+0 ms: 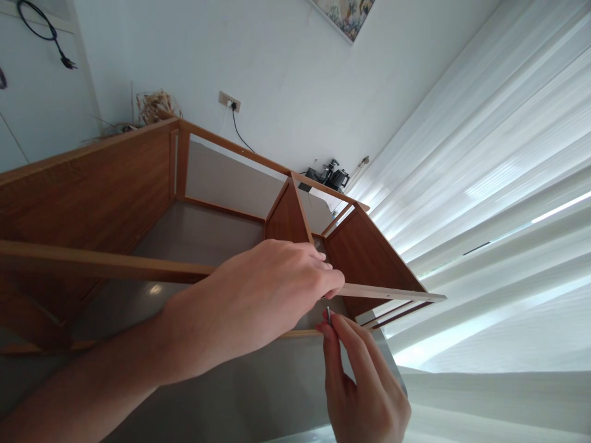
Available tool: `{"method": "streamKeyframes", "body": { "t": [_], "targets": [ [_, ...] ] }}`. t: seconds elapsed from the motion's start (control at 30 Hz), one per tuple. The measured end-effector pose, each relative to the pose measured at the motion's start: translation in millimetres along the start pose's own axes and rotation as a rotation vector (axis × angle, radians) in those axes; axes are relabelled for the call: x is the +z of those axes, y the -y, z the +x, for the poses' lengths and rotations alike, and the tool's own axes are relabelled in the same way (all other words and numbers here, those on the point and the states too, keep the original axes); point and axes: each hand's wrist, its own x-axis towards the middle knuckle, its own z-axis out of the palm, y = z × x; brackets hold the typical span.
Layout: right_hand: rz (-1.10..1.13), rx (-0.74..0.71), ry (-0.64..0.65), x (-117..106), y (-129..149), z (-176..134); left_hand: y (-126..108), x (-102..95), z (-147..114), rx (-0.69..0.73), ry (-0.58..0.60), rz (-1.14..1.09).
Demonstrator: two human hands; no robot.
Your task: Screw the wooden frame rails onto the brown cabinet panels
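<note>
A brown wooden furniture frame [300, 212] with side panels and an upright divider panel stands in front of me. My left hand [272, 283] reaches across from the left, its fingers curled over the front wooden rail [388, 291] where the divider panel [290, 211] comes near it. Just below that rail, my right hand [360, 375] pinches a small metal pin [328, 315] between thumb and fingertips. The pin points up towards the rail's underside, and a gap shows between them. Whether it is a screw, a dowel or a key end, I cannot tell.
White curtains [498, 184] hang along the right. Behind the frame are a wall socket [229, 101] with a black cable, a black kettle [339, 179] and a bundle of dried stalks [159, 107]. The left side panel [92, 184] and several rails surround the grey floor [207, 227].
</note>
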Motion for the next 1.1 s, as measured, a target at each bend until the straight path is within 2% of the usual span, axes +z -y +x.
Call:
{"method": "streamKeyframes", "body": {
  "t": [0.3, 0.5, 1.1],
  "targets": [
    [0.168, 0.102, 0.042, 6.6, 2.5, 5.1, 0.0, -0.3, -0.3, 0.005, 0.000, 0.013],
    [0.148, 0.116, -0.002, 8.3, 3.8, 5.2, 0.3, 0.8, -0.4, 0.006, -0.009, 0.024],
    [0.143, 0.143, 0.014, 6.6, 7.5, 7.9, -1.8, 0.5, -0.9, 0.003, 0.000, 0.003]
  ]
}}
